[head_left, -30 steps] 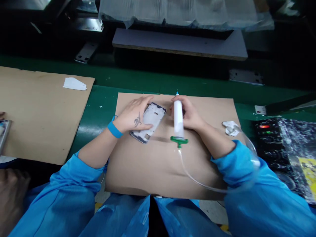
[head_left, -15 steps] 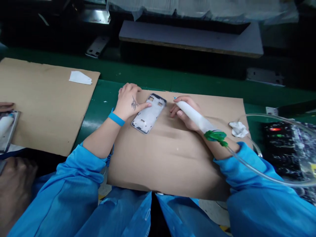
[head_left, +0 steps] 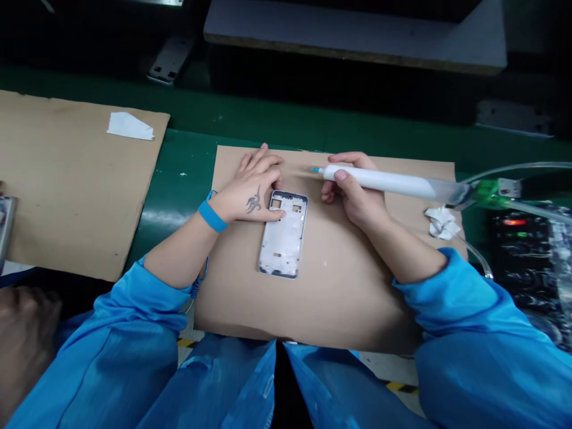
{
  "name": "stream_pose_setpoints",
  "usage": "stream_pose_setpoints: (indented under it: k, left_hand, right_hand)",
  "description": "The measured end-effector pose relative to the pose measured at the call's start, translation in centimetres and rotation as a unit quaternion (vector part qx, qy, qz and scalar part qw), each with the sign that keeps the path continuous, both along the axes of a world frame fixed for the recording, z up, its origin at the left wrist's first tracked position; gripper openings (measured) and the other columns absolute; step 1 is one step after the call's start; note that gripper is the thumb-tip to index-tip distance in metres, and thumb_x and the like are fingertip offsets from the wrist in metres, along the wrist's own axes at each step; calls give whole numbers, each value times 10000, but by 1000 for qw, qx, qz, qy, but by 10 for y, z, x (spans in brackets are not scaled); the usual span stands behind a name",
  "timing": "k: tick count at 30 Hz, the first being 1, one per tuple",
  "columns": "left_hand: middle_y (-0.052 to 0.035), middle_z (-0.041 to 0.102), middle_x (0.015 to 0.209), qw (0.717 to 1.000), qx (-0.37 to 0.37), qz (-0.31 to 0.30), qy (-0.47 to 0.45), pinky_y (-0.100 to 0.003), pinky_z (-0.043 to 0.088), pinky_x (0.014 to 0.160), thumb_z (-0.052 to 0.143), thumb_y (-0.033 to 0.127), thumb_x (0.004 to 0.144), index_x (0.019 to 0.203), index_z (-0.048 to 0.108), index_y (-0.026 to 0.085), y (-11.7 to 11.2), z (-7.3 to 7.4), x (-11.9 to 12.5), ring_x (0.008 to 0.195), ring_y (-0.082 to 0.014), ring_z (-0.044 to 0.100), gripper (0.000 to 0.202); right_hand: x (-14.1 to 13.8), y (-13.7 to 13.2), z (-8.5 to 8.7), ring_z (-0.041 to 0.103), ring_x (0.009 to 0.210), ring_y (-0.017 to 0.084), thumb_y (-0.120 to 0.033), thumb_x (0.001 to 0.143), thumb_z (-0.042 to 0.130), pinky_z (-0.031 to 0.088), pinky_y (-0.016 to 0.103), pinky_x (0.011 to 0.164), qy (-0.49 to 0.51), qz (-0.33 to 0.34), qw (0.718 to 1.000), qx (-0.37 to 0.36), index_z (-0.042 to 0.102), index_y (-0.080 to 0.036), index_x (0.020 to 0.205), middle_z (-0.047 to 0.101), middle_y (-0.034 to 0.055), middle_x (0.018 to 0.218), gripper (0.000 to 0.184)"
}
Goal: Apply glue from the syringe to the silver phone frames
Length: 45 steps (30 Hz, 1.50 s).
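Note:
A phone frame (head_left: pixel 282 238), whitish with dark ends and cut-outs, lies flat on the cardboard sheet (head_left: pixel 286 310). My left hand (head_left: pixel 252 190), a blue band at its wrist, steadies it at the upper left corner: the thumb presses on its face and the index finger bends by the top edge. The other fingers stretch over the cardboard. To the right, my right hand (head_left: pixel 357 187) is closed around a dispensing syringe (head_left: pixel 379 180) filled with white material. Its blue needle tip points left, above and to the right of the frame, apart from it.
Crumpled white tissue (head_left: pixel 441 223) lies at the cardboard's right side, near a black device with lit displays (head_left: pixel 513 238). Clear tubing (head_left: pixel 518 170) runs from the syringe. More phone frames (head_left: pixel 170 59) lie behind, below a shelf (head_left: pixel 348 39). A co-worker's hand (head_left: pixel 27 316) is at left.
The phone frame has turned upright and come closer to me, under my left thumb. My right hand has swung the syringe to nearly level, its rear end now out to the right.

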State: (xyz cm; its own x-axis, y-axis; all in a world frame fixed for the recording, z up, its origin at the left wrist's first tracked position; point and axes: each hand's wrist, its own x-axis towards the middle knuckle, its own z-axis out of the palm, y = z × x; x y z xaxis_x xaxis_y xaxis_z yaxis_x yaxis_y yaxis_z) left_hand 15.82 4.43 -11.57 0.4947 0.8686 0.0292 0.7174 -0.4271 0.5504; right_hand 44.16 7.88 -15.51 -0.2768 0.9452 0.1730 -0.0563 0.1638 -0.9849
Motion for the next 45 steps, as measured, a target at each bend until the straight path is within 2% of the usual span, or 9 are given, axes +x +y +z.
stream_pose_setpoints:
  k: [5,9,14,20,24,31,45]
  left_hand:
    - [-175,581,1664,1000,3,11,-20,-827,154,1431,1012,398,728,1007,628,243,-1,-1,4,1800,-546,170,500]
    - [-156,590,1645,999,-2,21,-38,-850,112,1430,1040,435,716,910,583,245,-2,2,9,1797,-548,175,532]
    - [-128,579,1664,998,-20,35,-46,-847,76,1432,1013,521,777,950,641,245,-3,6,13,1800,-540,169,495]
    - [-149,562,1706,999,3,6,-44,-836,57,1433,979,547,785,1019,663,248,-1,-5,7,1803,-538,159,494]
    - [-166,565,1712,999,10,-1,-53,-820,61,1440,980,562,759,1038,676,252,1,-12,5,1799,-542,165,516]
    - [-149,563,1713,998,7,3,-59,-784,49,1452,924,580,791,1053,687,259,1,-14,5,1803,-517,169,478]
    - [-161,559,1718,998,14,-6,-56,-809,63,1441,941,523,769,1088,703,252,2,-15,5,1795,-536,182,481]
  right_hand:
    - [-3,-16,7,696,556,196,-734,930,896,616,352,511,-8,55,998,-7,731,-298,1011,747,-1,721,473]
    - [-7,-23,12,741,647,233,-716,945,886,650,404,576,-55,75,996,17,748,-308,1033,802,36,832,439]
    - [-11,-28,15,740,749,235,-722,934,887,621,396,641,-118,69,988,71,756,-297,1071,822,65,958,466]
    - [-13,-27,13,738,751,221,-720,932,888,587,368,644,-139,59,986,71,760,-277,1053,816,56,925,477]
    - [-14,-27,14,730,755,209,-669,923,922,583,350,657,-129,60,987,78,765,-270,1056,811,54,935,448]
    - [-15,-26,14,712,731,195,-549,900,950,559,332,638,-144,58,984,88,777,-270,1047,805,38,909,360]
    - [-16,-25,14,702,699,192,-622,875,965,565,338,619,-156,54,983,81,771,-270,1020,791,35,884,427]
